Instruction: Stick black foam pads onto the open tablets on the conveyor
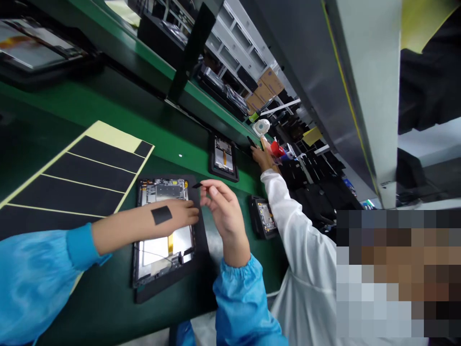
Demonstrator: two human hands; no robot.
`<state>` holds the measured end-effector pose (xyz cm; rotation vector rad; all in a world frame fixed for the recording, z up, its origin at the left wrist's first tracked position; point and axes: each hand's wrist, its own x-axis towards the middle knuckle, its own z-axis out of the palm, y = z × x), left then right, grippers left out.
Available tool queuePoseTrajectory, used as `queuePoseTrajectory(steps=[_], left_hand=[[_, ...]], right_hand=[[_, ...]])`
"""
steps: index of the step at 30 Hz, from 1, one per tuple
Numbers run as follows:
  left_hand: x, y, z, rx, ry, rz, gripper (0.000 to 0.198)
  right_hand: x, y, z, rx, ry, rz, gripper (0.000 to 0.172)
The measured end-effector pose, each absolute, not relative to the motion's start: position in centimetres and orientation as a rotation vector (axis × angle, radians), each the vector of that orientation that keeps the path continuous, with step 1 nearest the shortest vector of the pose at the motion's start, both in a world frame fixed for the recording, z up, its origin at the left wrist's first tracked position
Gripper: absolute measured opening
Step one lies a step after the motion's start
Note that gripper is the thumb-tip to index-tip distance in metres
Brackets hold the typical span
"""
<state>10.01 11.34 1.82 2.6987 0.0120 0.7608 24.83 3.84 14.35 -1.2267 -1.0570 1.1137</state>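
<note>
An opened tablet (163, 230) lies in a black holder tray (201, 250) on the green belt. My left hand (183, 214) rests over the tablet's upper part, fingers pressed together at its right edge. A black tape patch (161, 214) is stuck on my left wrist. My right hand (223, 206) hovers just right of the tablet and pinches a small black tape strip (197, 185) between thumb and fingertip.
A yellow backing sheet with black tape strips (79, 178) lies left of the tablet. Two more tablets in trays (224, 156) (265, 217) sit farther along the belt. A co-worker in a white sleeve (288, 211) reaches toward a red bottle (276, 148).
</note>
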Motion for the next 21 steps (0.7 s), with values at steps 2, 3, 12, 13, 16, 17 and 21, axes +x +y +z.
queuePoseTrajectory(steps=[2,3,12,13,16,17,21], left_hand=[[9.7,12.5,2.0,2.666,-0.09,0.757,0.033],[9.7,13.0,1.9,2.648,-0.117,0.76,0.036],[9.8,14.1,0.9,2.581,0.032,0.787,0.029],[9.7,14.1,1.0,2.573,0.04,0.786,0.029],[9.4,13.9,1.4,2.539,0.053,0.774,0.031],[9.3,13.9,1.6,2.525,0.057,0.775,0.031],[9.1,13.5,2.4,2.499,0.1,0.751,0.026]], right_hand=[[25.8,2.2,14.3,-1.245,-0.959,1.264,0.033],[26.3,1.3,14.0,-1.243,-0.922,1.35,0.035],[28.0,-1.5,8.3,-1.349,-0.656,1.735,0.037],[28.0,-1.3,8.0,-1.353,-0.657,1.73,0.037],[28.0,-0.5,7.7,-1.366,-0.678,1.712,0.036],[28.0,-0.3,7.7,-1.374,-0.684,1.709,0.036],[28.1,0.0,7.7,-1.411,-0.692,1.703,0.039]])
